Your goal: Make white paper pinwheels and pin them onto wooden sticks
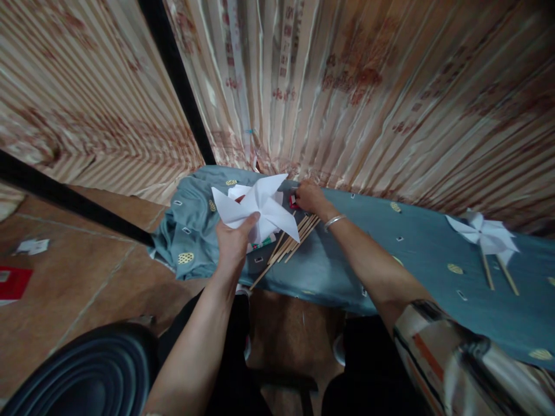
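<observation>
My left hand point(236, 237) pinches a folded white paper pinwheel point(271, 205) near its middle, thumb on top. Beneath it, partly hidden, lie more white paper and a green-and-white item point(262, 244). My right hand point(311, 197) reaches to a small red box point(293, 201) at the back of the cloth, fingers curled down against or beside it. What those fingers hold, if anything, is hidden. Between my hands several thin wooden sticks point(295, 240) lie in a loose bundle, slanting toward me.
Finished-looking white pinwheels point(483, 231) on wooden sticks lie at the right of the blue-green cloth point(347, 277). A pleated curtain point(303, 86) hangs behind. Black poles point(177, 81) stand at the left. A black round stool point(87, 375) and a red item point(15, 283) are lower left.
</observation>
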Demonstrator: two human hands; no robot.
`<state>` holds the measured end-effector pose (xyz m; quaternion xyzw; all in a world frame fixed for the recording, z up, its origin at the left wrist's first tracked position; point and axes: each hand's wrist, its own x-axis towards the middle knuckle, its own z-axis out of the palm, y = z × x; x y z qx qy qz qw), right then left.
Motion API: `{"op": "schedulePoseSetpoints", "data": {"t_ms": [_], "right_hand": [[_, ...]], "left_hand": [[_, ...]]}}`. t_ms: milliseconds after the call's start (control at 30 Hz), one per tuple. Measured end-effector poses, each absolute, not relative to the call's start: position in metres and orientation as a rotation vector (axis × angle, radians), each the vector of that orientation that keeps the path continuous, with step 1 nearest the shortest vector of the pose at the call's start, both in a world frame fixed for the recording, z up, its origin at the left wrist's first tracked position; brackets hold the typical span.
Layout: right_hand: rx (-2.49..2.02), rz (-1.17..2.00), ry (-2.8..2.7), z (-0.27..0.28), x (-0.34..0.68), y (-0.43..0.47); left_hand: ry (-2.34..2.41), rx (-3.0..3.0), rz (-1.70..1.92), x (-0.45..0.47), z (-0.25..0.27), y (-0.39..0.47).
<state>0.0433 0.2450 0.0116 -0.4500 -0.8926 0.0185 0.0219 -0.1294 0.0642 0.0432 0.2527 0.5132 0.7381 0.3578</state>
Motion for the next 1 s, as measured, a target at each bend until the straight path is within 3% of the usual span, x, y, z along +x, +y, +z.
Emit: {"op": "schedulePoseSetpoints", "data": {"t_ms": [267,667,867,1000], "right_hand": [[-1.497,0.082,-2.608,0.007,0.043,0.239],[-1.415,0.485,-2.237,0.001,0.064,0.245],[-1.349,0.572,-2.048,-0.011,0.118,0.168],[-1.338,0.433,-2.023,-0.026,0.159,0.090]], "left_hand": [[1.296,0.643,1.910,-0.128,0.043,0.065],[1.317,0.627,1.864,-0.123,0.045,0.065],[1.320,0.691,1.841,-0.117,0.042,0.068],[1.296,0.778,1.728,-0.096,0.038,0.065]]}}
